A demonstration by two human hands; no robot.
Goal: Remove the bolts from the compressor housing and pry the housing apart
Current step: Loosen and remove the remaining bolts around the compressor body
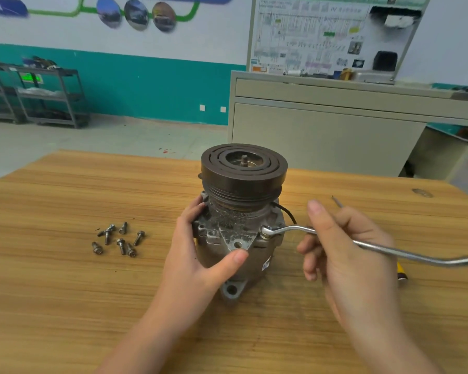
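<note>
Compressor housing (238, 238), upright mid-table: seven loose bolts (119, 238) lie left of it; left hand (200, 252) grips it, right hand (346, 247) holds wrench (289, 229) on a remaining bolt; prying not yet done.

A: State the position of the compressor housing (238, 238).

B: It stands upright on the wooden table (65, 279), pulley end up. The housing is grey cast metal, dirty, with mounting lugs at the front; one lug lies at the base, against the tabletop. The dark pulley (243, 166) on top carries concentric slots and a short central shaft stub.

A: State the position of the bolts.

B: Seven loose bolts (119, 238) lie in a cluster on the table, well to the left of the housing, each on its side. One bolt (265, 233) sits in the upper right flange, with the ring end of a wrench (295, 229) seated on its head.
</note>
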